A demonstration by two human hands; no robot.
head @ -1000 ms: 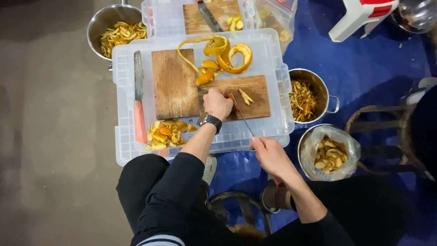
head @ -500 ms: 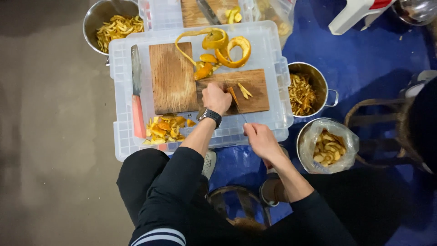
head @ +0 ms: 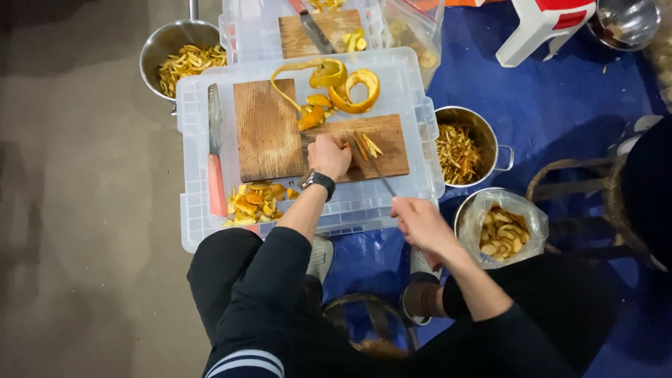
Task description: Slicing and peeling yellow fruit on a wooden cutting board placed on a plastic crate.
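Two hands: both at work over a clear plastic box lid (head: pixel 420 140) that serves as the worktop, middle of the frame.
Left hand (head: pixel 329 155): curled into a loose fist, fingers pressed down on a bit of orange peel at the near edge of the smaller cutting board (head: pixel 392 140); a dark wristwatch (head: pixel 318 183) sits just below it.
Right hand (head: pixel 420 222): lower centre-right, off the box edge, fingers closed around the handle of a thin knife (head: pixel 381 175); the blade reaches up and left onto the smaller board.
Peel strips (head: pixel 367 145): a few short cut slivers lie on the smaller board, just right of the left hand and touching the knife tip area.
Handling: peel looks light, bendy and a little slick on the waxy side; it would likely be best pinned flat by its end, fingertips tucked back from the blade.
Larger cutting board (head: pixel 266 129): bare wood, left of the left hand.
Peel spirals (head: pixel 346 80): long curls above both boards.
Cleaver (head: pixel 215 157): pink handle, lying along the left edge of the lid.
Peel scraps (head: pixel 255 201): a heap at the lid's lower left.
Steel pot (head: pixel 465 143): right of the box, holding shredded peel.
Bagged bowl (head: pixel 500 227): lower right, holding pale slices.
Steel pan (head: pixel 182 56): upper left, more shreds.
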